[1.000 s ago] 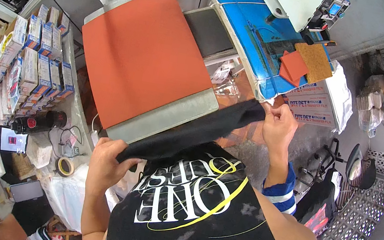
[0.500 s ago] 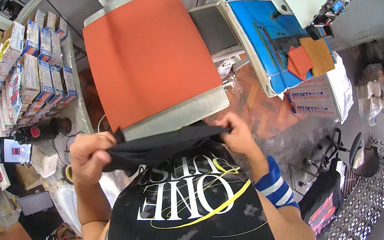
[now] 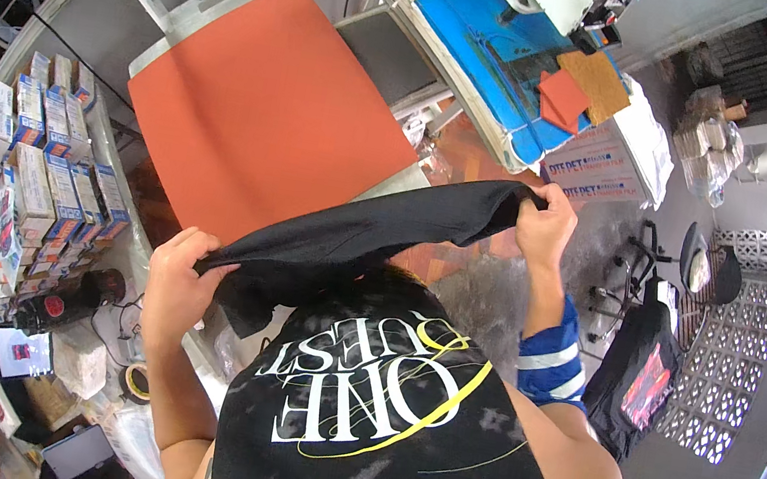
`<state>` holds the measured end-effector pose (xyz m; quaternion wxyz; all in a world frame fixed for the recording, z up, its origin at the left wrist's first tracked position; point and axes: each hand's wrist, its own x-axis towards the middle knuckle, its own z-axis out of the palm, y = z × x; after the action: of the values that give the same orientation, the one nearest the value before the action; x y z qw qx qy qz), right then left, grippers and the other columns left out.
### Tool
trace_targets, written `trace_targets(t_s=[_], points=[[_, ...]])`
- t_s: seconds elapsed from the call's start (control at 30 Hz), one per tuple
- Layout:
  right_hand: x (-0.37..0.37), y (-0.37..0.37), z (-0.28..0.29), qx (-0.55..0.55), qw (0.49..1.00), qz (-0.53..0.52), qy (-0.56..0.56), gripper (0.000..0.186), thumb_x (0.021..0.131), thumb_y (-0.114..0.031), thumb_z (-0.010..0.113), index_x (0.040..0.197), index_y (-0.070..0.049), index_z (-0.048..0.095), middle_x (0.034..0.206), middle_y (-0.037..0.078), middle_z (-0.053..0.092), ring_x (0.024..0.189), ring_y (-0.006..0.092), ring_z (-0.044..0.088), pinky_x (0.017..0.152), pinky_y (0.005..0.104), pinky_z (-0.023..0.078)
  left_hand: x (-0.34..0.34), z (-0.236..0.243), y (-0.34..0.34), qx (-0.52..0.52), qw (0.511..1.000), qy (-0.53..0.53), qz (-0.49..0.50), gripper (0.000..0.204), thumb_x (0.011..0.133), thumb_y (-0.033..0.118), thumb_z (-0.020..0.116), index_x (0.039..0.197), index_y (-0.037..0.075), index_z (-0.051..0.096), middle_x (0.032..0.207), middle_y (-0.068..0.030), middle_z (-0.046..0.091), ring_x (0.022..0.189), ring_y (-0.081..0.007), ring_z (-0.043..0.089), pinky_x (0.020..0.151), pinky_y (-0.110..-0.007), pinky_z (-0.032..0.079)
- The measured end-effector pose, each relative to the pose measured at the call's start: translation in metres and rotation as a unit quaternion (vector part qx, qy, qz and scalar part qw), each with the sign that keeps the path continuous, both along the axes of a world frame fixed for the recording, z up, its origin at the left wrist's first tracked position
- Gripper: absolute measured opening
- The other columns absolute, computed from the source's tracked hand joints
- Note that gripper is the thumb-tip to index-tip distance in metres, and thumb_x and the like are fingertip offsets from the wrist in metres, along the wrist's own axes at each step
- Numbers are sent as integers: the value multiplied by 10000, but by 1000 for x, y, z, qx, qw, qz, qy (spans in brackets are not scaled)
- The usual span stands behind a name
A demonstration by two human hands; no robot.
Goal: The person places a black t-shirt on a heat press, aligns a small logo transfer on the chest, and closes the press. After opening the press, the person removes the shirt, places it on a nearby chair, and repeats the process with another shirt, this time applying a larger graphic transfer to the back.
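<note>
A black cloth garment is stretched between my two hands, above the near edge of an orange-red flat pad. My left hand pinches its left end, where a piece of the cloth hangs down. At the right, my right hand grips the other end, raised a little higher. The cloth hides part of the pad's pale metal base. What kind of garment it is, I cannot tell, as it is bunched into a band.
Stacked small boxes fill the left side, with a tablet-like screen and a tape roll nearer. Beyond the pad stands a blue-topped table with orange pieces. A black shirt drapes over something at the right.
My hands have spread apart and the cloth is pulled wider. My right hand has moved up and right with its end. The view has shifted slightly.
</note>
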<state>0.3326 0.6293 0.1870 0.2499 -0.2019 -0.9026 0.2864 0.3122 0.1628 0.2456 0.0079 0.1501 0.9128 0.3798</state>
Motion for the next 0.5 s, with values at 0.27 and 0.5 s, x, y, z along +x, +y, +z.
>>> trace_targets(t_s=[0.27, 0.5], points=[[-33, 23, -30, 142, 985, -30, 94, 152, 685, 23, 696, 724, -9, 553, 749, 190, 607, 728, 417, 614, 670, 454, 487, 20, -28, 25, 150, 978, 72, 128, 125, 801, -47, 738, 920, -41, 698, 820, -135, 653, 748, -265, 635, 705, -330, 491], [-20, 27, 26, -132, 926, 343, -84, 177, 750, 125, 603, 880, 16, 653, 872, 61, 690, 847, 160, 652, 791, 305, 512, 71, -56, -39, 379, 917, -112, 56, 174, 752, -71, 703, 923, -44, 690, 983, -129, 673, 982, -284, 655, 929, -389, 504]])
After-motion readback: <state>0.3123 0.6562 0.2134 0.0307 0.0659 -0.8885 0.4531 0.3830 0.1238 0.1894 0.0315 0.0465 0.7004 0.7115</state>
